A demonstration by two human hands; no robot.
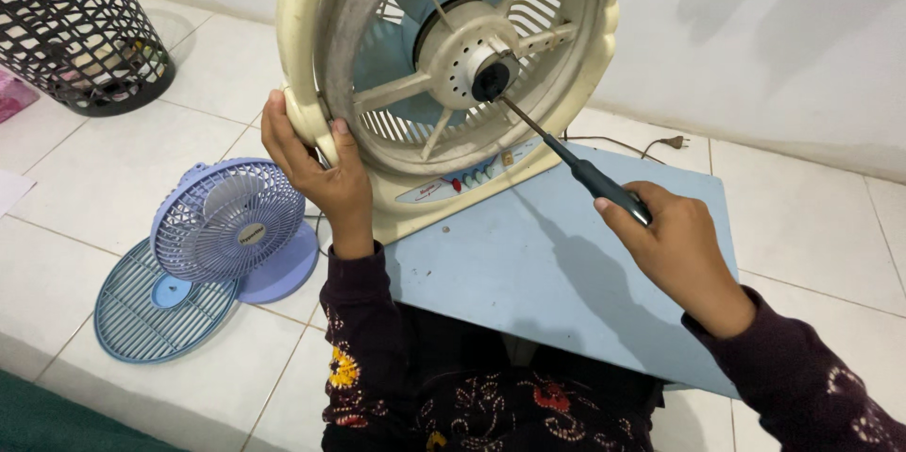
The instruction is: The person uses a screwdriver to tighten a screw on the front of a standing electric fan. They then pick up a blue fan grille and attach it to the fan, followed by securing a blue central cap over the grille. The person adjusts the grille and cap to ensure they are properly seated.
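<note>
A cream box fan [311,27] with pale blue blades stands upright on a light blue board [528,263], its front grille off. My left hand [321,169] grips the fan's left frame edge. My right hand [665,240] holds a dark-handled screwdriver [576,164]. Its shaft slants up and left, and the tip sits at the dark centre of the fan's round hub [477,60].
A small lilac desk fan [231,216] stands on the tiled floor at the left, with a loose round blue grille [142,315] lying beside it. A black mesh basket [75,27] is at the top left. A power plug [672,142] lies near the white wall.
</note>
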